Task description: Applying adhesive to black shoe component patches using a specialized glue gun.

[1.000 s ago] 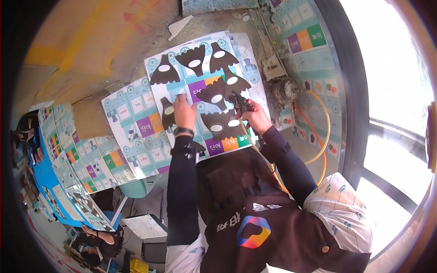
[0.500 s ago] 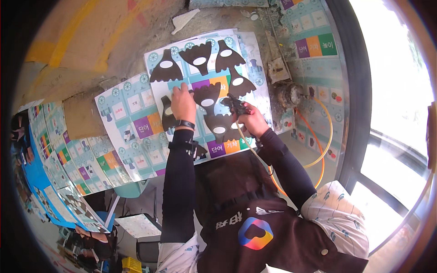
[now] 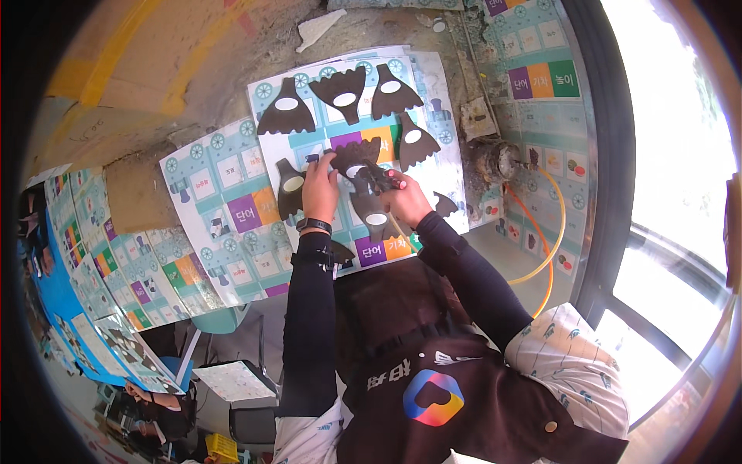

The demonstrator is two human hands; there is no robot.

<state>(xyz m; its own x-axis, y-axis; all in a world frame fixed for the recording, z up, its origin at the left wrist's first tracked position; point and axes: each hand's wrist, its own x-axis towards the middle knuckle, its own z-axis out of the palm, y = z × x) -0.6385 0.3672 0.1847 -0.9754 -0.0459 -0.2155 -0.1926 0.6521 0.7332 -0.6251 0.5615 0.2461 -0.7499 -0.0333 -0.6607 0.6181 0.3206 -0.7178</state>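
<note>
Flat black fan-shaped pieces with white ovals lie across printed sheets. My right hand [image 3: 407, 203] grips a dark spray gun [image 3: 375, 182] with a thin hose, its front over the middle of the group. My left hand [image 3: 319, 192] has its fingers somewhat apart, with the fingertips by the left edge of the central scalloped piece [image 3: 357, 152]. Just left of that hand is a narrower piece [image 3: 291, 188]. Below the spray gun lies another piece [image 3: 372, 213], partly covered by it. Three pieces line the top, including a scalloped one [image 3: 340, 89].
Yellow [image 3: 563, 220] and orange [image 3: 550, 267] hoses loop at the right beside a crusted round fitting [image 3: 495, 161]. More printed sheets [image 3: 219, 197] spread left. Brown cardboard [image 3: 139, 189] lies beyond them. A window frame [image 3: 610, 193] stands at far right. Another person [image 3: 158, 402] is at lower left.
My right hand has shifted left with the spray gun, uncovering a piece at the lower right. My left hand has moved slightly down and right, closer to the central piece.
</note>
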